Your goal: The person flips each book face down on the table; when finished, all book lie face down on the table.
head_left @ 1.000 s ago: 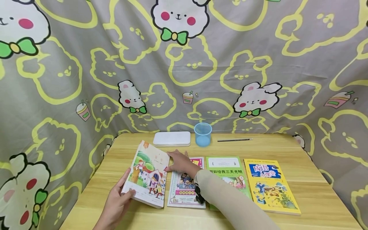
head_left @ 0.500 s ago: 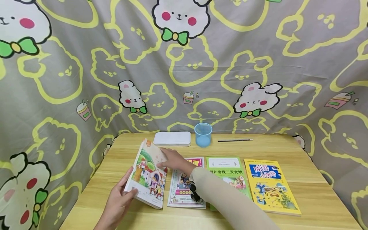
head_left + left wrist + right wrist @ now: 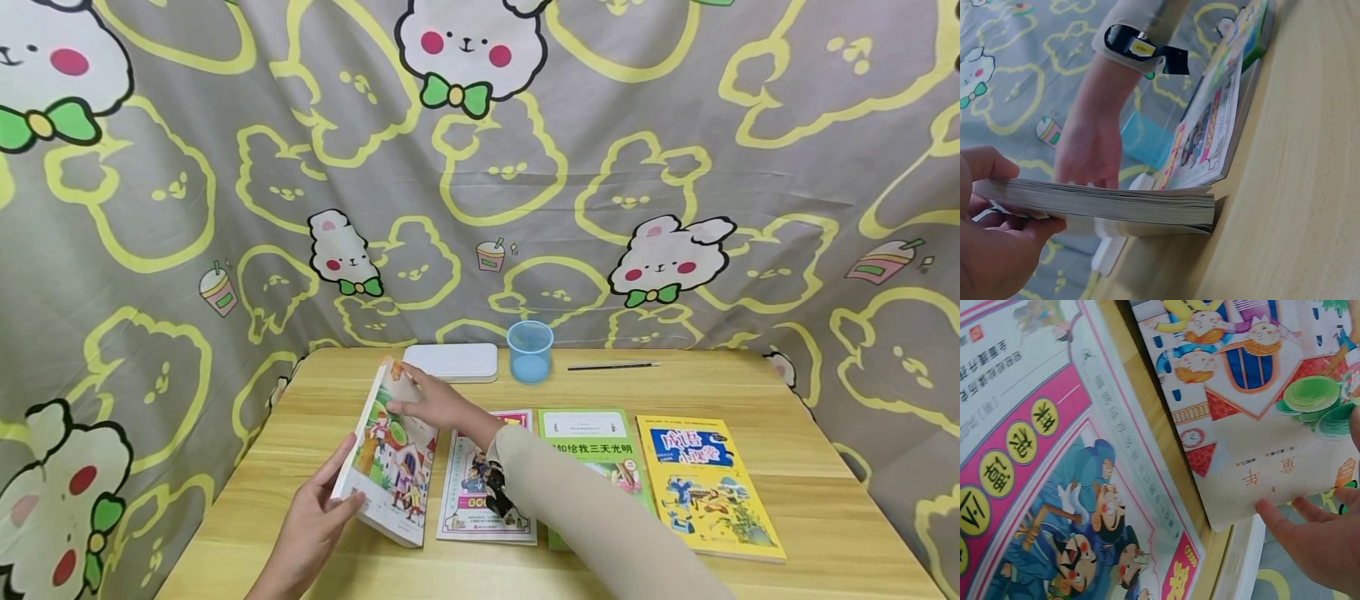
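An illustrated picture book (image 3: 390,467) stands tilted on the wooden table (image 3: 825,517), its left edge raised. My left hand (image 3: 315,525) grips that raised edge near the bottom corner, thumb on the cover; the page block (image 3: 1116,206) shows in the left wrist view above my left hand (image 3: 991,250). My right hand (image 3: 431,404) reaches across and lays straight fingers on the cover's top part. In the right wrist view those fingertips (image 3: 1310,537) lie on the cover (image 3: 1254,394) near its top edge.
A pink-bordered book (image 3: 483,500), a green book (image 3: 592,442) and a yellow book (image 3: 705,483) lie flat in a row to the right. Behind them are a white box (image 3: 448,362), a blue cup (image 3: 529,351) and a pencil (image 3: 613,365). Patterned cloth surrounds the table.
The picture book has tipped up more steeply, its left edge rising. My right hand slid left and up along the cover; my left hand rose with the edge.
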`<state>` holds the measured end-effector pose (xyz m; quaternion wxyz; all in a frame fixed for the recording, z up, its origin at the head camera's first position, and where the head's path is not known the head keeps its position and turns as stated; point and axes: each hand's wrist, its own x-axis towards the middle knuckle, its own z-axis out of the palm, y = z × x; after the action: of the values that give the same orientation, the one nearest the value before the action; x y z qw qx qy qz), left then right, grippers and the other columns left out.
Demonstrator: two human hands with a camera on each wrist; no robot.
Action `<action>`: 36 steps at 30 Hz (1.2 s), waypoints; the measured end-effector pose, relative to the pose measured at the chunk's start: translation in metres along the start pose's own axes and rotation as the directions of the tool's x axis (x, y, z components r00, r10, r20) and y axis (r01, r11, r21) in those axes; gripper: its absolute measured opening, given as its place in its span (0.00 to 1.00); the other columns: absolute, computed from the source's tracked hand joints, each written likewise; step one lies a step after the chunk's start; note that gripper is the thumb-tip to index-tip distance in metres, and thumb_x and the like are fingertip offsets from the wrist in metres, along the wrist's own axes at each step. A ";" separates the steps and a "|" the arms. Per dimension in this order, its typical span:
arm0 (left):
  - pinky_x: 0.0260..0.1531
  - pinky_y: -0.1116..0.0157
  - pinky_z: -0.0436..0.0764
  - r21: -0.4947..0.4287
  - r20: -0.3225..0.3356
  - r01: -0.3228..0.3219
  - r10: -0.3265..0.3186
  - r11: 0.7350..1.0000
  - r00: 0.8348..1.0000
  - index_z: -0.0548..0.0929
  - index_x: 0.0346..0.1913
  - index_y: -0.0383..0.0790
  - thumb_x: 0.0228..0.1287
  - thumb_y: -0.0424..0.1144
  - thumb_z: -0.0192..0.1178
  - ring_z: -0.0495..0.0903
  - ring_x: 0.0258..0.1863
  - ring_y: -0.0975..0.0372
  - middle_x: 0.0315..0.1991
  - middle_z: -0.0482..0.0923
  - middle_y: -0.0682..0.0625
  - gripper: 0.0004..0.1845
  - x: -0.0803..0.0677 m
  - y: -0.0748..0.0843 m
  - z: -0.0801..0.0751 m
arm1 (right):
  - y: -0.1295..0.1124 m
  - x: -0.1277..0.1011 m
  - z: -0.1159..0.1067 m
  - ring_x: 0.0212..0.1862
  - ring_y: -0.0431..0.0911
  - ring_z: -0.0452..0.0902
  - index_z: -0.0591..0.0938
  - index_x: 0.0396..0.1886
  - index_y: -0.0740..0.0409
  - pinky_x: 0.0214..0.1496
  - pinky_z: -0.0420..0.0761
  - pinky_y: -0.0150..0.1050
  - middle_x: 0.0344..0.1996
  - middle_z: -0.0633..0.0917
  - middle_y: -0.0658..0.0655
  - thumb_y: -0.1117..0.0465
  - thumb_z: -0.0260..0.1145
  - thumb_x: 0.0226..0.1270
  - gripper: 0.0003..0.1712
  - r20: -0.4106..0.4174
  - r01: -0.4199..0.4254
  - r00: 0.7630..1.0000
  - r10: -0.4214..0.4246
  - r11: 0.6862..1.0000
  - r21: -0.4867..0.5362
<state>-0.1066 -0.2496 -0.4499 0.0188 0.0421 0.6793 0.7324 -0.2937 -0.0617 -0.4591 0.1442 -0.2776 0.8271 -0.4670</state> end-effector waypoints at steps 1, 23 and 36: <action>0.62 0.71 0.75 0.013 -0.001 0.002 -0.002 1.000 1.000 0.48 0.82 0.31 0.65 0.18 0.57 0.73 0.62 0.78 0.81 0.41 0.31 0.46 0.000 0.000 0.000 | -0.001 0.000 0.000 0.76 0.58 0.65 0.50 0.85 0.43 0.73 0.72 0.54 0.78 0.65 0.62 0.37 0.61 0.74 0.49 -0.005 0.000 1.000 0.000 1.000 0.007; 0.56 0.73 0.79 0.308 0.007 -0.003 0.001 0.951 1.000 0.59 0.81 0.39 0.65 0.22 0.62 0.64 0.71 0.38 0.80 0.55 0.34 0.43 -0.002 0.010 0.002 | -0.021 -0.003 -0.009 0.77 0.56 0.64 0.48 0.84 0.28 0.71 0.73 0.60 0.78 0.66 0.59 0.37 0.62 0.75 0.47 -0.049 0.006 0.999 0.001 0.990 0.142; 0.58 0.70 0.77 0.327 0.051 -0.030 0.014 0.944 0.999 0.58 0.81 0.40 0.67 0.22 0.61 0.62 0.72 0.37 0.80 0.53 0.33 0.42 -0.004 0.013 -0.002 | -0.018 0.000 -0.005 0.71 0.61 0.71 0.51 0.83 0.28 0.60 0.84 0.50 0.77 0.65 0.64 0.43 0.66 0.74 0.47 -0.025 0.009 1.000 -0.001 0.953 0.303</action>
<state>-0.1026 -0.2527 -0.4368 0.0196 0.0697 0.7904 0.6083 -0.2902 -0.0656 -0.4418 0.1738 -0.2485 0.7466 -0.5922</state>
